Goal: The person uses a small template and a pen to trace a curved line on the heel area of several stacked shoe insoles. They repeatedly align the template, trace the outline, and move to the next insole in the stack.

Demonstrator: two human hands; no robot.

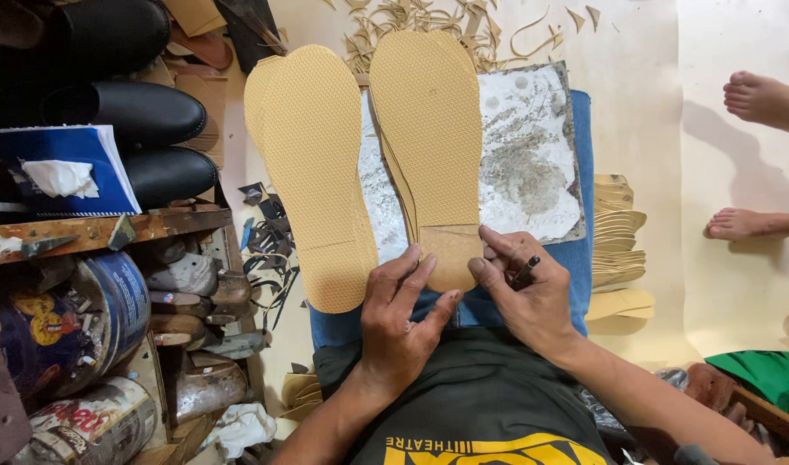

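Left hand (400, 317) fingers spread flat, pressing heel of tan sole (432, 146) on stone slab (532, 164); right hand (525, 293) pinches dark pen (524, 272), fingertips on sole.

left hand (400, 323) on sole (429, 146) | right hand (524, 288) holds pen (524, 272)

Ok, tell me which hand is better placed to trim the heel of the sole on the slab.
Right, probably. The right hand already holds a dark tool at the heel of the tan sole, while the left hand lies flat, steadying that heel beside it.
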